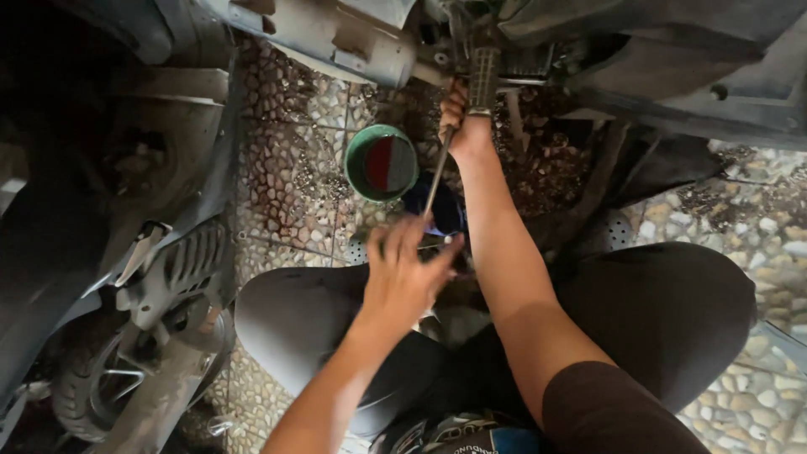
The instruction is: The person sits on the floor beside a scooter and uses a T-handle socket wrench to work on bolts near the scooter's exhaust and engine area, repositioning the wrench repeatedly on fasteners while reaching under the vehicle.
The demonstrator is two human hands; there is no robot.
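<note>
I crouch on a pebbled floor under a scooter. My left hand (403, 273) grips the near end of a long thin metal tool (439, 172), fingers curled around its handle. The shaft runs up and away to the machine's underside. My right hand (461, 122) is up at the far end of the tool, closed around it beside a ribbed black rubber footpeg (483, 77) and a grey metal engine part (336, 38). Where the tool's tip meets the machine is hidden by my right hand.
A green round bowl (381, 162) with dark red liquid sits on the floor left of the tool. A dark blue object (441, 210) lies below it. Grey scooter body panels (168, 252) crowd the left, black plastic panels (689, 76) the upper right. My knees fill the foreground.
</note>
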